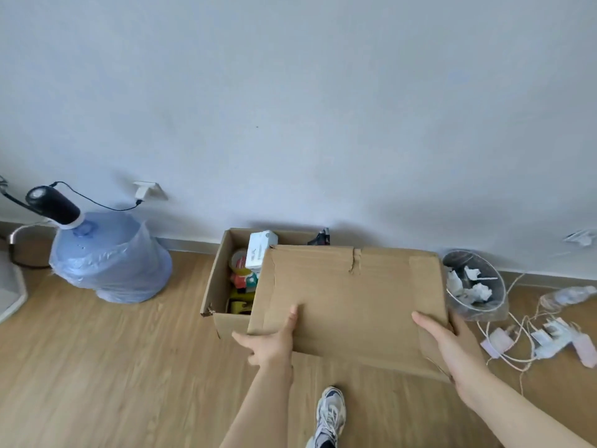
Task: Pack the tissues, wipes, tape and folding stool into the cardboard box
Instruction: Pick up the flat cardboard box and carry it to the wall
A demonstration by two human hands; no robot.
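Observation:
A brown cardboard box (223, 279) stands on the wooden floor against the wall. Most of its top is covered by a large cardboard flap (349, 292). My left hand (274, 341) grips the flap's near left edge, thumb on top. My right hand (452, 344) holds the flap's near right corner, fingers under the edge. Through the uncovered left strip I see a white tissue pack (260, 248), a roll of tape (237, 258) and colourful packets (245, 281). A dark object (321, 237) sticks up behind the flap at the box's far edge.
A blue water jug (109, 257) with a black pump stands left, plugged into a wall socket (147, 189). A bin (473, 282) with crumpled paper stands right of the box. Chargers and cables (542, 341) and a plastic bottle (568, 294) lie far right. My shoe (329, 415) is near.

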